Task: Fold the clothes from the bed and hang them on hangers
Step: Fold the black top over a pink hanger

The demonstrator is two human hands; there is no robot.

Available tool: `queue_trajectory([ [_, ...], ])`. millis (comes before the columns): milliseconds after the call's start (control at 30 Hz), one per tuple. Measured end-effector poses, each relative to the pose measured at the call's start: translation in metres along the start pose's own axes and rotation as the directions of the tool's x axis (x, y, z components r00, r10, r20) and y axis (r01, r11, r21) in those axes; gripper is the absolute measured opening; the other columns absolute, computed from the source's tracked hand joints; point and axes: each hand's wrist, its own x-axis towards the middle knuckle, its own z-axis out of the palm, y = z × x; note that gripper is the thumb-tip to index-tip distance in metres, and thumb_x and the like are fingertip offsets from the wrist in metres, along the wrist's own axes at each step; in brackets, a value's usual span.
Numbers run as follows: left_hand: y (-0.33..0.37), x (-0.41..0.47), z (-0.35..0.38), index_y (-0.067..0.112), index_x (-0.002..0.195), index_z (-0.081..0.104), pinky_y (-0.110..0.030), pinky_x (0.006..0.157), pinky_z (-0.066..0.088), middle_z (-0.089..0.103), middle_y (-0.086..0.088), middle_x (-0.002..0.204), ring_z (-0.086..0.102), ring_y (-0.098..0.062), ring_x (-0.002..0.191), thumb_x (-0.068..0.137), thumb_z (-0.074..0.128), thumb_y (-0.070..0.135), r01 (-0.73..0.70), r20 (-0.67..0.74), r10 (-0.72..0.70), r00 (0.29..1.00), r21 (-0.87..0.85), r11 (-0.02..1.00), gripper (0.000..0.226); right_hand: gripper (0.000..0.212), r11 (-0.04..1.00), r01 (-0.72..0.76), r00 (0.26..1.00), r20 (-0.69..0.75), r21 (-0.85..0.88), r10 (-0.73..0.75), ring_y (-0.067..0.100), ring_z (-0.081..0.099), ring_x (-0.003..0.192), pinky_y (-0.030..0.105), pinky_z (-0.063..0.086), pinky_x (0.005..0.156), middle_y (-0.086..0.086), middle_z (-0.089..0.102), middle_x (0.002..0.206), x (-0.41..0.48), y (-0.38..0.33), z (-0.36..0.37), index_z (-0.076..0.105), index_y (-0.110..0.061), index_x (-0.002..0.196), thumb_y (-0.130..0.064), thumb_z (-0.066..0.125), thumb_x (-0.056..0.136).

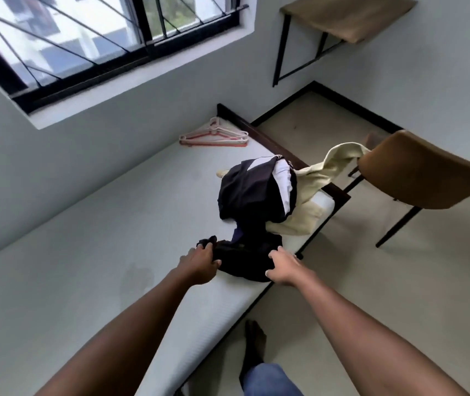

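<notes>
Standing at the bedside, foot (253,338) planted on the floor nearer than the grip. Gripping a dark garment (242,262) with both hands at the edge of the bed (85,224): bunching one end in the curled fingers of the left hand (199,265), clutching the other end with the right hand (285,267), fingers on top and thumb underneath. Taking it at two ends, apparently to pull it free and spread it flat before folding. Holding it low, touching the mattress between the hands, seemingly using the bed as the folding surface.

Leaving, just beyond the grip and touching the held cloth, a heaped dark-and-white top (253,190). Leaving also, beyond and right of the grip, a cream garment (311,201) trailing off the bed and reaching up to the chair (428,172), where it looks tossed rather than hung.

Saving the hangers (213,135) for later: stacked flat well beyond the grip by the bed's far end, under the window (85,47), probably parked there to stay clear of the folding. Nothing folded or hung yet, judging by the heap.
</notes>
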Motion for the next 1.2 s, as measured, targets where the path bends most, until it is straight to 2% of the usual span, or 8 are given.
queue_trajectory([
  [267,-0.006,0.01,0.008,0.019,0.145,0.043,-0.05,0.104,0.045,0.056,-0.011,0.136,0.053,-0.032,0.126,0.105,0.045,0.044,0.113,0.033,-0.111,0.993,-0.08,0.99,0.047,0.043,0.999,0.024,0.999,0.036,-0.041,-0.023,0.027,0.06,0.116,0.044,0.054,0.098,0.005,0.057,0.128,0.046,0.024,-0.032,0.06,-0.011,0.128,-0.029,0.063,0.089],
  [600,-0.031,0.019,0.019,0.014,0.159,0.026,-0.049,0.112,0.04,0.043,-0.015,0.155,0.043,-0.035,0.141,0.107,0.045,0.044,0.2,0.077,-0.195,0.978,-0.062,0.978,0.063,0.035,0.969,0.206,0.967,0.177,-0.137,-0.18,0.029,0.049,0.131,0.039,0.048,0.103,0.004,0.055,0.131,0.093,-0.015,0.007,0.066,-0.017,0.131,-0.02,0.058,0.096],
  [700,-0.031,0.028,0.022,0.014,0.158,0.028,-0.049,0.111,0.041,0.045,-0.015,0.153,0.044,-0.035,0.139,0.107,0.046,0.043,0.248,0.089,-0.242,0.966,-0.072,0.966,0.062,0.043,0.962,0.259,0.939,0.252,-0.079,-0.233,0.033,0.032,0.15,0.043,0.038,0.118,0.008,0.046,0.152,0.129,-0.029,0.023,0.062,-0.028,0.14,-0.019,0.056,0.099],
  [800,-0.029,0.045,0.027,0.014,0.16,0.025,-0.05,0.113,0.04,0.043,-0.016,0.155,0.043,-0.035,0.141,0.107,0.046,0.042,0.274,0.116,-0.261,0.958,-0.115,0.955,0.063,0.054,0.922,0.32,0.896,0.385,-0.219,-0.219,0.039,-0.006,0.16,0.055,0.017,0.128,0.016,0.005,0.174,0.168,-0.037,0.04,0.055,-0.032,0.149,-0.01,0.046,0.101],
  [900,-0.026,0.055,0.031,0.015,0.161,0.022,-0.051,0.113,0.038,0.041,-0.015,0.157,0.041,-0.035,0.142,0.107,0.046,0.041,0.268,0.142,-0.252,0.957,-0.104,0.958,0.065,0.055,0.871,0.333,0.882,0.447,-0.362,-0.151,0.041,-0.007,0.16,0.065,0.008,0.126,0.016,0.005,0.173,0.186,-0.042,0.055,0.054,-0.017,0.146,0.0,0.039,0.096],
  [1033,-0.023,0.057,0.028,0.015,0.161,0.023,-0.051,0.112,0.039,0.043,-0.014,0.155,0.043,-0.035,0.14,0.107,0.047,0.041,0.291,0.154,-0.271,0.95,-0.129,0.948,0.064,0.024,0.928,0.318,0.9,0.369,-0.195,-0.23,0.031,0.059,0.125,0.037,0.048,0.098,0.007,0.063,0.118,0.184,-0.041,0.062,0.072,-0.017,0.108,-0.007,0.055,0.093],
  [1067,-0.026,0.057,0.025,0.016,0.16,0.024,-0.05,0.111,0.04,0.045,-0.014,0.153,0.044,-0.035,0.139,0.106,0.047,0.042,0.302,0.152,-0.282,0.947,-0.131,0.944,0.064,0.019,0.95,0.298,0.908,0.337,-0.096,-0.25,0.024,0.066,0.108,0.03,0.049,0.084,-0.002,0.065,0.097,0.182,-0.044,0.061,0.06,-0.025,0.081,-0.008,0.062,0.089],
  [1200,-0.025,0.05,-0.006,0.019,0.161,0.023,-0.045,0.11,0.042,0.047,-0.014,0.152,0.046,-0.033,0.138,0.098,0.062,0.044,0.296,0.112,-0.278,0.954,-0.205,0.933,0.079,0.019,0.886,0.231,0.852,0.355,0.403,-0.384,-0.001,0.063,0.075,0.019,0.046,0.08,-0.016,0.069,0.069,0.152,-0.082,0.014,0.074,-0.025,0.071,-0.012,0.078,0.085],
])
